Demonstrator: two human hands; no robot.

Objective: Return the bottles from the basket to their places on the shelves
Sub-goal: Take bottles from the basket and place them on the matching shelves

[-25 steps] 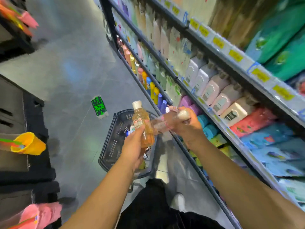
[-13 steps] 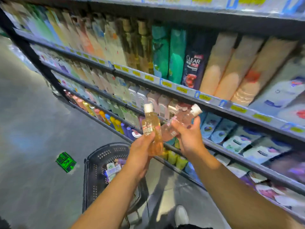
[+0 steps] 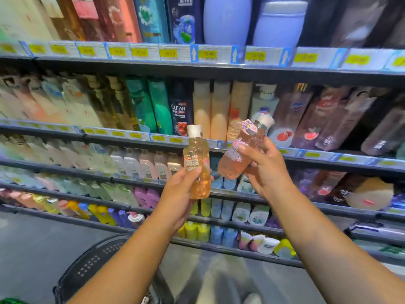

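My left hand [image 3: 179, 194] grips a small clear bottle of orange liquid [image 3: 197, 159] with a white cap, held upright. My right hand [image 3: 265, 170] grips a clear bottle of pink liquid [image 3: 243, 148] with a white cap, tilted to the right. Both bottles are raised in front of the middle shelf [image 3: 219, 145] of a shop rack full of shampoo bottles. The dark plastic basket [image 3: 92, 262] stands on the floor at the lower left, partly hidden by my left arm.
Several shelf tiers with yellow price tags [image 3: 208, 54] run across the view, packed with bottles such as a dark CLEAR bottle [image 3: 180, 115]. Grey floor lies below. My legs and a shoe [image 3: 252, 298] show at the bottom.
The view has swung up from the floor and basket toward the shelves. Both hands have lifted their bottles higher, in front of the shelf rows.
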